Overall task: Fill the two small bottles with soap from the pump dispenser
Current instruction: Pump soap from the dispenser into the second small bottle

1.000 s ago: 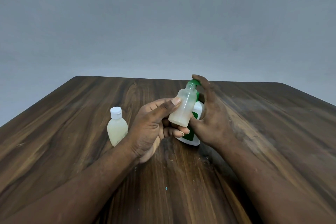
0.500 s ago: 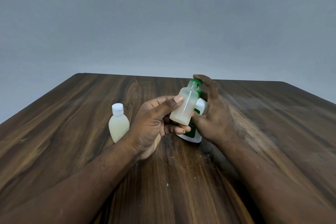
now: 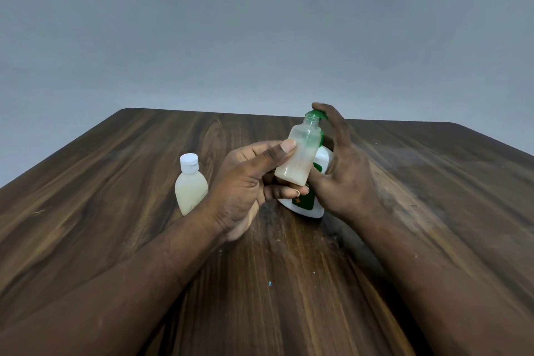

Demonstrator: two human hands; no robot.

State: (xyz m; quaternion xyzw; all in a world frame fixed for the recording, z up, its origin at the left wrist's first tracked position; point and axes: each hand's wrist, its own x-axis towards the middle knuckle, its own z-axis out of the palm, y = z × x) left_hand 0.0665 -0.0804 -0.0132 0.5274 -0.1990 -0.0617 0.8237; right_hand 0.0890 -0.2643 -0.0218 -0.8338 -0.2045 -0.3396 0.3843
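Left hand (image 3: pixel 245 182) pinches the uncapped bottle (image 3: pixel 300 159), mouth apparently under the nozzle; right hand (image 3: pixel 344 176) grips the pump dispenser (image 3: pixel 306 202), forefinger atop. Capped bottle (image 3: pixel 190 188), filled, stands at nine o'clock. Second fill seems underway; next, steady presses.

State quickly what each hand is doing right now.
Left hand: holds the uncapped small bottle, tilted.
Right hand: grips the pump dispenser, forefinger over its top.
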